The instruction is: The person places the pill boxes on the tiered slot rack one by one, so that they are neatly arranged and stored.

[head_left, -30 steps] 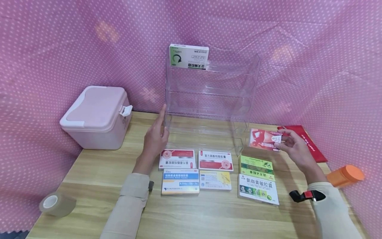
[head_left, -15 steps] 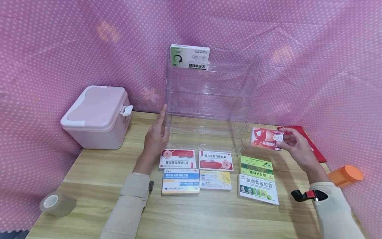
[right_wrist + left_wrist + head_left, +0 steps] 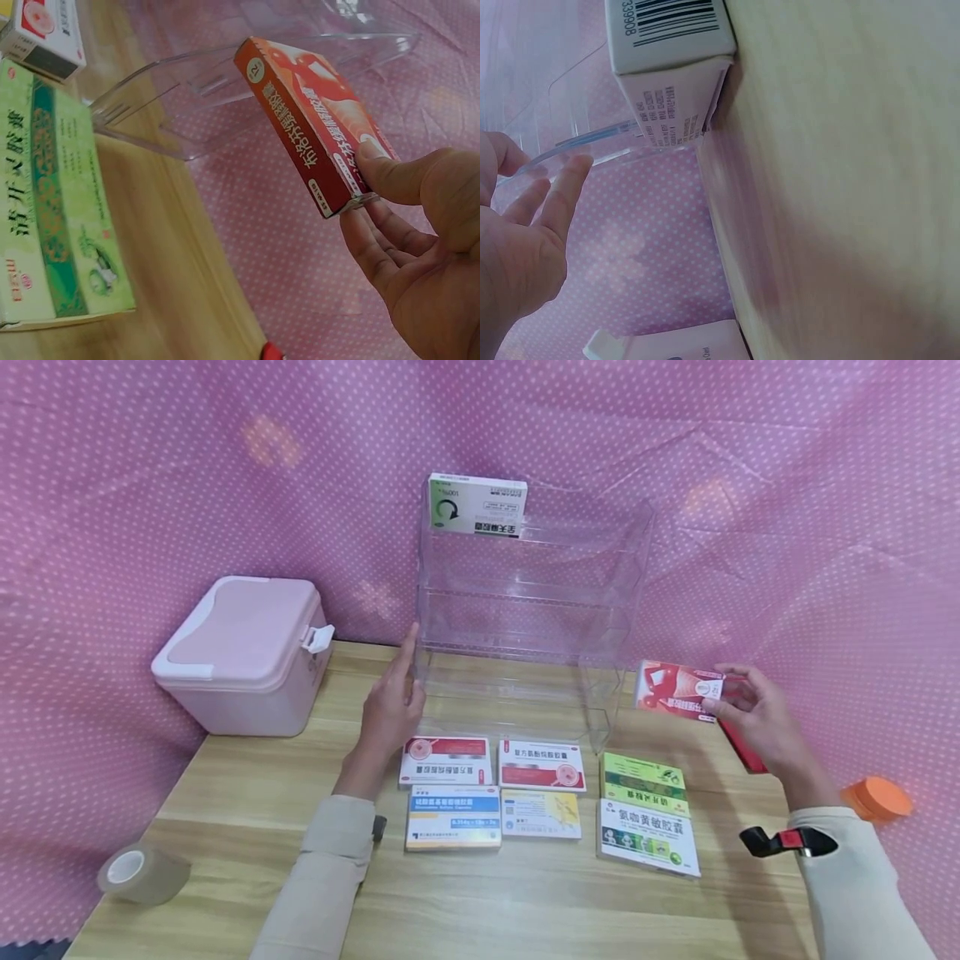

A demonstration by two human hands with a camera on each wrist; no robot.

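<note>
My right hand pinches a red medicine box by its end, held up to the right of the clear acrylic display rack. In the right wrist view the thumb lies on the printed face of the red medicine box, the fingers beneath it. My left hand holds the rack's left side edge, index finger stretched along the panel. The left wrist view shows thumb and fingers on either side of that edge. A green and white medicine box stands in the rack's top tier at the left.
Medicine boxes lie before the rack: two red-and-white, a blue-and-white, a yellow-and-white, a green and a white-green. Around them are a pink lidded box, tape roll, red pouch and orange-capped container.
My right hand has moved right and slightly up with the red medicine box, covering more of the red pouch and orange container. The left hand stays at the rack's side.
</note>
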